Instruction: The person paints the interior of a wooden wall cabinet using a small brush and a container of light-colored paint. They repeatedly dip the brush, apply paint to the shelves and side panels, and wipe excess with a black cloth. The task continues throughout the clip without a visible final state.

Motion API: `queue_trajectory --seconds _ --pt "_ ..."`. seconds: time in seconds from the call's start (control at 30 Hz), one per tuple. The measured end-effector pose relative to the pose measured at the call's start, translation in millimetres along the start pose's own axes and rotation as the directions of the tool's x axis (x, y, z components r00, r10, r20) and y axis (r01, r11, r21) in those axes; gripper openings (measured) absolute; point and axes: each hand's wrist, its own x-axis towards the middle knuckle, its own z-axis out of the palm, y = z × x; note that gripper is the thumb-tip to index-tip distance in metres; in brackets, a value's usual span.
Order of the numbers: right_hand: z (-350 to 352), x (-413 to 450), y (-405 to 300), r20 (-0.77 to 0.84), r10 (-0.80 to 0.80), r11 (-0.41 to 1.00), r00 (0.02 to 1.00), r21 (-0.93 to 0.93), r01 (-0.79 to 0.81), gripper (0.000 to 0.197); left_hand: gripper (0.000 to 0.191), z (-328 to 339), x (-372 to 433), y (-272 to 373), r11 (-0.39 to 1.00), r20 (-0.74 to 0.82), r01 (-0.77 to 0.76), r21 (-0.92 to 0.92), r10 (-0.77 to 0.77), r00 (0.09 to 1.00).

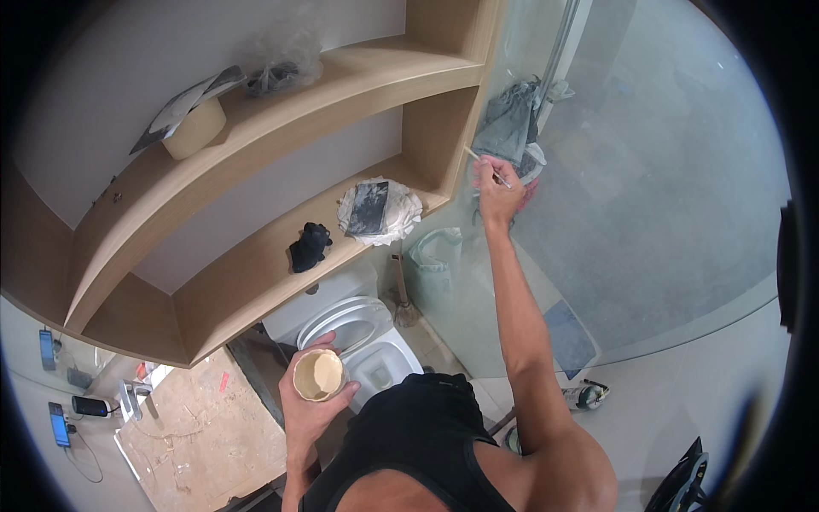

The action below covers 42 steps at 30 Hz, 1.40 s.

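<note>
My left hand point(311, 398) is wrapped around a small cup point(318, 375) with a ragged rim and a cream-coloured substance inside. It is held above the toilet point(377, 358), whose lid is raised. My right hand point(500, 189) grips a thin brush point(474, 153) like a pen. The brush tip is at the right upright edge of the curved wooden shelf unit point(452, 168), beside the glass partition; whether it touches cannot be made out. On the lower shelf lie a dark sanding sheet point(368, 208) on a crumpled white wrapper point(409, 211) and a small black figurine point(310, 248).
The upper shelf carries a cream tub point(197, 131) with a flat sheet point(185, 105) across it, and a clear plastic bag point(288, 64). A glass shower partition point(614, 211) stands to the right. A stained board point(205, 435) lies at lower left near a faucet point(133, 397).
</note>
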Motion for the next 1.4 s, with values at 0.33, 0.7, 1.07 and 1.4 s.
queue_trajectory --seconds 0.33,0.7,1.07,1.4 --pt "2.1 10.3 -20.8 -0.028 -0.006 0.997 1.000 0.078 0.008 0.021 0.068 0.2 -1.2 -1.4 1.000 0.009 -0.006 -0.008 0.006 1.000" --pt "9.6 18.6 -37.9 -0.080 -0.052 0.987 0.995 0.147 0.063 0.017 0.068 0.9 -2.6 -0.8 1.000 0.014 -0.006 0.002 0.006 1.000" --pt "14.6 20.8 -46.5 -0.100 -0.045 0.976 0.994 0.209 0.065 0.016 0.068 1.4 -2.8 0.0 1.000 0.006 -0.010 -0.006 0.010 1.000" --pt "3.7 2.5 -12.2 0.018 0.031 0.999 0.999 0.040 -0.032 0.020 0.067 1.8 -0.4 -0.4 1.000 0.014 -0.014 -0.004 0.014 1.000"
